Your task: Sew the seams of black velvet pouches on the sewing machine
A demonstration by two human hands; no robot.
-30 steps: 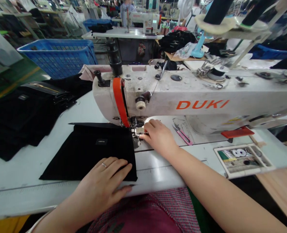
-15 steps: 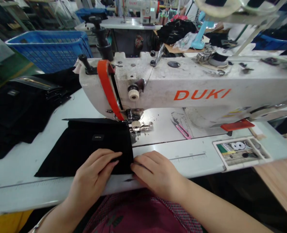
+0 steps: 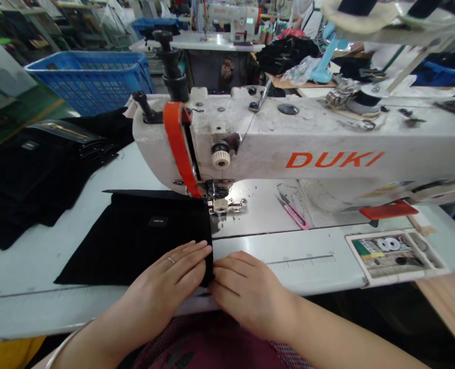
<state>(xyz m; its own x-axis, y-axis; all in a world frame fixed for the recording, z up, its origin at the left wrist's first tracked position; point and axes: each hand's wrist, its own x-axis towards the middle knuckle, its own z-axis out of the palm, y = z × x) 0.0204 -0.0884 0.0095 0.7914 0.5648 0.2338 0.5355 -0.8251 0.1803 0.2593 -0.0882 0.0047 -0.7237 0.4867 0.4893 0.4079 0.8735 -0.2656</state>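
A flat black fabric piece (image 3: 135, 251) with a small label (image 3: 158, 221) lies on the sewing table, its upper right corner at the presser foot (image 3: 220, 206) of the sewing machine (image 3: 265, 148). My left hand (image 3: 175, 282) rests flat on the lower right part of the fabric, fingers stretched toward its right edge, a ring on one finger. At that edge, near the bottom corner, my right hand (image 3: 246, 292) has its fingers bent and closed on the fabric; the fingertips are partly hidden.
Pink thread snips (image 3: 293, 212) lie on the machine bed. A tray (image 3: 396, 253) with bobbins is set into the table at right. More black fabric pieces (image 3: 38, 174) are piled at left, before a blue crate (image 3: 92, 77). Another sewing machine (image 3: 233, 23) stands behind.
My left hand has slid right and flattened, its fingers now reaching the fabric's right edge. My right hand stays at that edge. The view has shifted slightly.
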